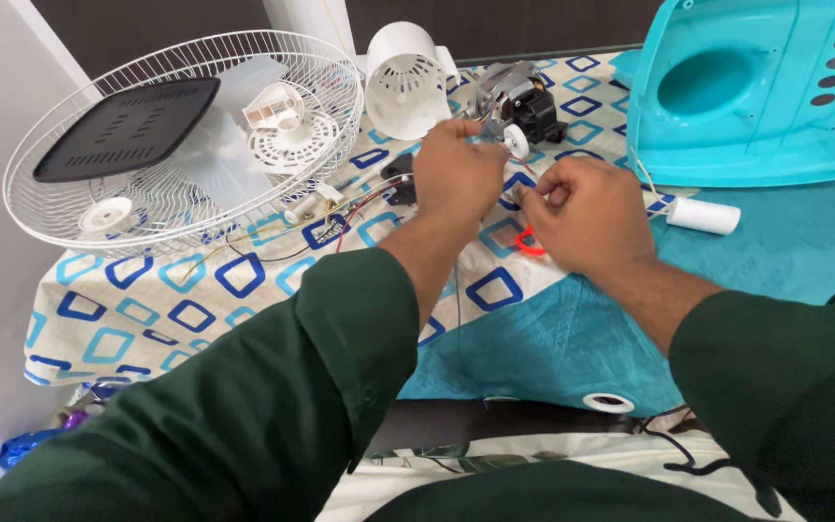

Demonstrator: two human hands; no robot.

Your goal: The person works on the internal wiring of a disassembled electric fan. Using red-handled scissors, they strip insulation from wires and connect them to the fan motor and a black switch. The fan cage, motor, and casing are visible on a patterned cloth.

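A fan motor (517,100) with a black housing and a small white wheel lies on a patterned cloth (195,290). My left hand (456,174) is closed around thin wires just in front of the motor. My right hand (587,217) pinches a wire end close beside it, fingers curled. A small red ring (530,244) lies on the cloth under my right hand. Thin red and yellow wires (340,208) trail left from my left hand.
A white wire fan guard (70,208) holds a black plastic panel (128,128), clear blades and white parts. A white slotted motor cover (403,82) stands behind. A turquoise fan base shell (756,97) and a white cylinder capacitor (703,215) lie right, on a teal towel (553,348).
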